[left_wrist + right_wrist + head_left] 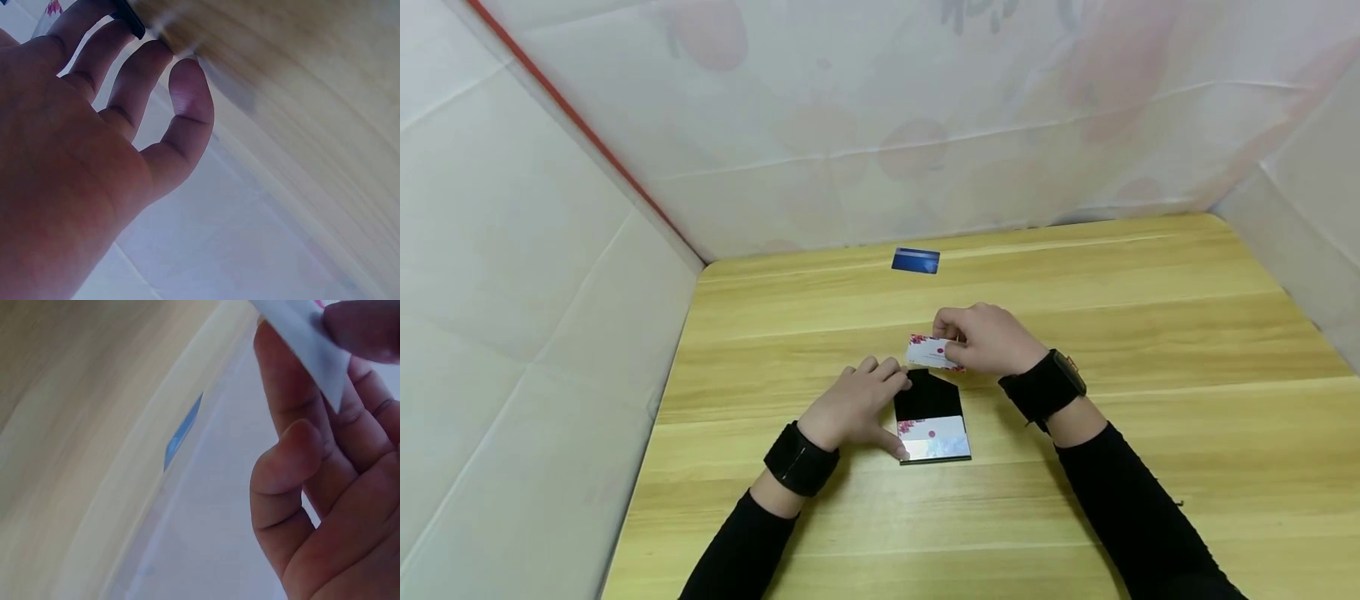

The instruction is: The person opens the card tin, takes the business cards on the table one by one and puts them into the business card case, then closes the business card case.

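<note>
My right hand [992, 340] pinches a white business card [927, 352] with pink flowers between thumb and fingers, just above the far edge of the case. The right wrist view shows this card [312, 344] tilted under the thumb. On the table lies a black business card case [927, 396], its flap folded back; inside sits another white flowered card [938, 442]. At the case's left side my left hand [857, 408] holds it, thumb at the near left corner and fingertips at the flap. Only a dark edge of the case [130, 17] appears in the left wrist view.
Farther back on the wooden table [790, 317] lies a blue card [916, 260], near the back edge. Pale fabric walls [850, 125] with faded round prints stand behind the table and along both sides.
</note>
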`<move>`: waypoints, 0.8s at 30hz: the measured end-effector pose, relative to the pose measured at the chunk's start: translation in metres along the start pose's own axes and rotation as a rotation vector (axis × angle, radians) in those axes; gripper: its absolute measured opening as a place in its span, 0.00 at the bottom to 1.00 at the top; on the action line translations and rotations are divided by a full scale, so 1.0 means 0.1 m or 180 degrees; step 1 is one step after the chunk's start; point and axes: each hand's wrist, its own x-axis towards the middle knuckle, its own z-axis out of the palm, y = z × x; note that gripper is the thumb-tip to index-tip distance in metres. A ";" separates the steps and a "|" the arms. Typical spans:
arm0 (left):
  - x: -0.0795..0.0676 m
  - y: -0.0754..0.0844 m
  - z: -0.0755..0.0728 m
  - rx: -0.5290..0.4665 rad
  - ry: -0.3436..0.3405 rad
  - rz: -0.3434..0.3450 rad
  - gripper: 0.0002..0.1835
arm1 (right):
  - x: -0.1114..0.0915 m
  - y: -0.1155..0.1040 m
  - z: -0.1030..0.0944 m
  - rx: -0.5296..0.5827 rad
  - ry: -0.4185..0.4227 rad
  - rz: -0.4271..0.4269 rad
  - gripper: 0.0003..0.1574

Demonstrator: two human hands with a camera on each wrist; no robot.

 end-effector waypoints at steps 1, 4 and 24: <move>0.00 0.00 0.00 0.0001 0.0012 0.0006 0.53 | 0.00 0.00 0.00 0.0003 0.0001 -0.0023 0.07; 0.00 0.00 0.00 -0.0004 0.0035 0.0022 0.53 | 0.00 0.00 -0.01 0.0027 -0.0022 -0.0149 0.07; 0.02 0.03 -0.01 0.0191 -0.0064 -0.0024 0.59 | -0.04 -0.14 0.01 0.0134 -0.0271 -0.0491 0.07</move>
